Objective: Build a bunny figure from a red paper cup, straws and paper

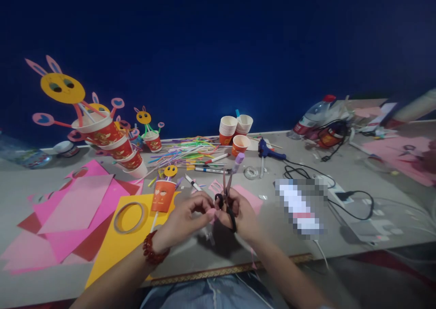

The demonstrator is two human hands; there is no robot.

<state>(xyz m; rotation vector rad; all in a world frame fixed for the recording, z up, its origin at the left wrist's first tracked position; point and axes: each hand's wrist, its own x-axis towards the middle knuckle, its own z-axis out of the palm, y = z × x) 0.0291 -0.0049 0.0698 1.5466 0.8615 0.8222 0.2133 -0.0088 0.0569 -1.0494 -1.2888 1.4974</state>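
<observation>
My left hand, with a dark red bead bracelet at its wrist, pinches a small piece of pink paper. My right hand has black-handled scissors hooked on its fingers, blades pointing up and slightly apart. Its thumb and fingertips meet the left fingertips at the pink paper. Just left of my hands an orange paper cup with a small yellow smiling face lies on yellow card. A cut pink sheet is partly hidden behind my right hand.
Pink and red sheets and a tape roll lie left. Stacked cups with rabbit figures stand behind them. Colourful pipe cleaners, cups, a glue gun and a plastic bottle line the back; cables run right.
</observation>
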